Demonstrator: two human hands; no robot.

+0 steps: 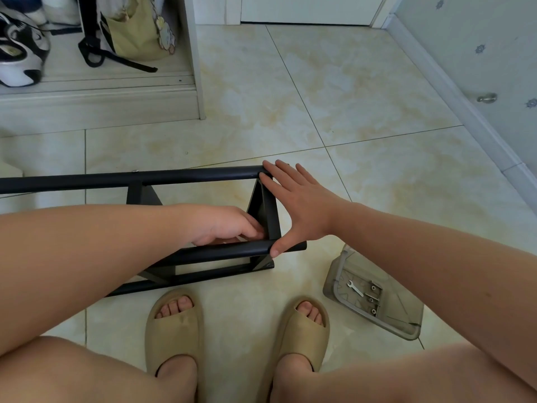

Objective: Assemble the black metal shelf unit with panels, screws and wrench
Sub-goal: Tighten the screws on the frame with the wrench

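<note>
The black metal shelf frame [122, 179] lies on its side on the tiled floor in front of my feet. My right hand [293, 205] spans its right end panel [268, 212]: straight fingers rest on the far tube and the thumb presses the near tube [232, 251]. My left hand [229, 228] reaches inside the frame at the near right corner with fingers curled; what they hold is hidden. A small silver wrench [355, 288] and a few metal fittings [373, 298] lie in a clear plastic tray [343, 266] to the right.
My feet in beige slippers [174, 327] sit just below the frame. A low step with sneakers [20, 50] and a bag [136, 27] is at the far left. A wall with a door stop [487, 98] runs along the right.
</note>
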